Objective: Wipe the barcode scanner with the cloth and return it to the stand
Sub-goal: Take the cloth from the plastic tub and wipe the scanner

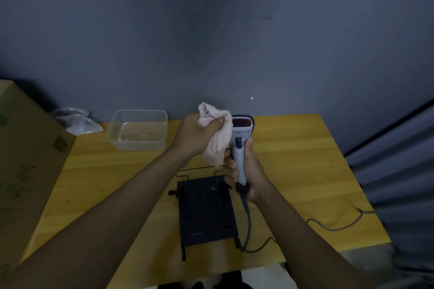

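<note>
Barcode scanner [241, 138] side hidden behind bunched cloth [217, 135].

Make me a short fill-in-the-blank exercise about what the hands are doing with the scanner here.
1. The left hand presses a pink ____ against the scanner's head.
2. The right hand grips the barcode scanner by its ____.
3. The black stand lies on the ____ table.

Missing words: cloth; handle; wooden

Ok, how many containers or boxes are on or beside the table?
2: a clear plastic tub at the table's far left, and a cardboard box beside its left edge. More may sit out of frame.
</note>
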